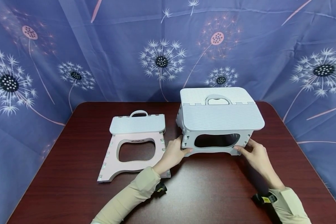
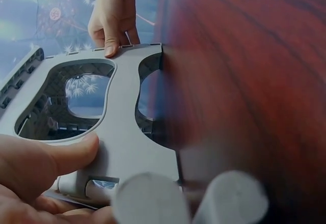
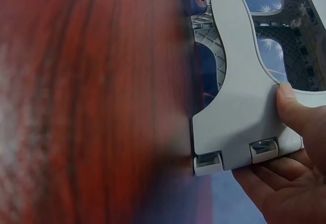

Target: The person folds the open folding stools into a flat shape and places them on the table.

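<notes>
An unfolded light grey folding step stool (image 1: 224,116) stands upright on the table's right half, its handle set flat in the top. At its front left leg, my left hand (image 1: 172,154) grips the edge, thumb on the front panel (image 2: 127,107) and fingers behind. My right hand (image 1: 256,155) holds the front right leg the same way; in the right wrist view its thumb lies beside the oval opening and the fingers (image 3: 275,175) curl under the hinged edge. A second folding stool (image 1: 138,124), pale pink and grey, lies folded flat to the left, partly behind my left forearm.
Both stools are on a dark red-brown wooden table (image 1: 210,189) with rounded far corners. A blue dandelion-print cloth (image 1: 123,46) hangs behind and beside it. Each wrist carries a small black device, such as the one (image 1: 264,198) under the right sleeve.
</notes>
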Available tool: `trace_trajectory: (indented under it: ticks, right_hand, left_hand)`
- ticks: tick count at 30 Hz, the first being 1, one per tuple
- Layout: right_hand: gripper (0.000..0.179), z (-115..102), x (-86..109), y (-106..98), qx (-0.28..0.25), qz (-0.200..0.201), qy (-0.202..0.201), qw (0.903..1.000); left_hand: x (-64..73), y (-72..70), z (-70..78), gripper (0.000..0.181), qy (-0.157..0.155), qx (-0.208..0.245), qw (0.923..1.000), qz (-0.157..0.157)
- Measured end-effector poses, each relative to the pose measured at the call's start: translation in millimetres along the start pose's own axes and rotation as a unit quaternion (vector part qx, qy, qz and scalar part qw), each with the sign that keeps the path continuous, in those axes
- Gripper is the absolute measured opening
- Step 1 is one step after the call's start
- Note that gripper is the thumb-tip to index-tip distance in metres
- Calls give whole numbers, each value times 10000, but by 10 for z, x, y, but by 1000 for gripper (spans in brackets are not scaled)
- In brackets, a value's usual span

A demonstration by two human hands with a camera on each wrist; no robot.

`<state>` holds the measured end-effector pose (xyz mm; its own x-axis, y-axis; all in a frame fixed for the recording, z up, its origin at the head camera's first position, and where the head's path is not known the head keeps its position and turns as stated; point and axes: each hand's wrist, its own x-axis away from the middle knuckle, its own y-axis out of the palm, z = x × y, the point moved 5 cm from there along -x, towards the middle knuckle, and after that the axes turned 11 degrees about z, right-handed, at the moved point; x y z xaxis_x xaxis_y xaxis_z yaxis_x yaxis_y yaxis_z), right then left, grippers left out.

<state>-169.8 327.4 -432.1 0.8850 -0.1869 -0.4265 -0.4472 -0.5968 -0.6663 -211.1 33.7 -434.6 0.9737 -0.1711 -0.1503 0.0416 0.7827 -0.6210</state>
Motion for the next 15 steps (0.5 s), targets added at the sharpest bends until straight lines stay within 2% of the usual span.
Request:
trace_trajectory:
  ticks: [6, 15]
  right_hand:
    - [22, 1, 14, 26, 74, 32, -11, 10000]
    - [24, -5, 13, 37, 30, 66, -1, 10000]
  left_hand:
    - [36, -11, 17, 41, 97, 71, 9995, 297]
    - [33, 0, 49, 50, 92, -39, 9990, 427]
